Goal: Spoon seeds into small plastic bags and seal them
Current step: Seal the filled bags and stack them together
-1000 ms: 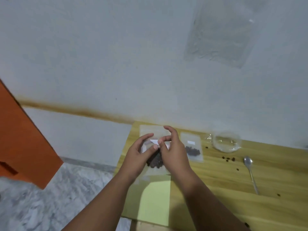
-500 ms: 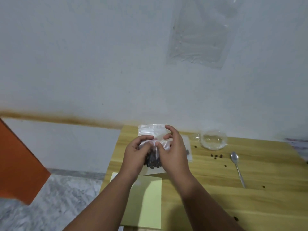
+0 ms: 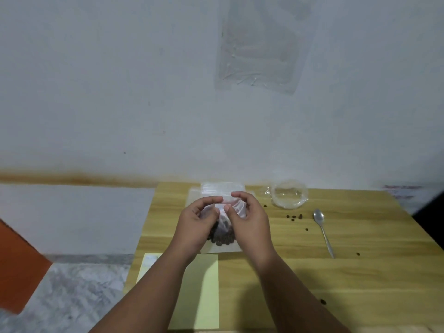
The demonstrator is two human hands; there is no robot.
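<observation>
Head view: clear bag (image 3: 223,239), dark seeds (image 3: 222,239)

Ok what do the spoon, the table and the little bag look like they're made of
Spoon: probably metal, a grey polished look with a bright glint on the bowl.
Table: looks like wood or wood-grain laminate, pale yellow with streaked grain; cannot tell which.
Bag: thin clear plastic, since the dark seeds show through it.

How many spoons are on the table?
1. The spoon lies on the wooden table, right of both hands, near the clear plastic container. I can't see another, though the arms might hide one.
</observation>
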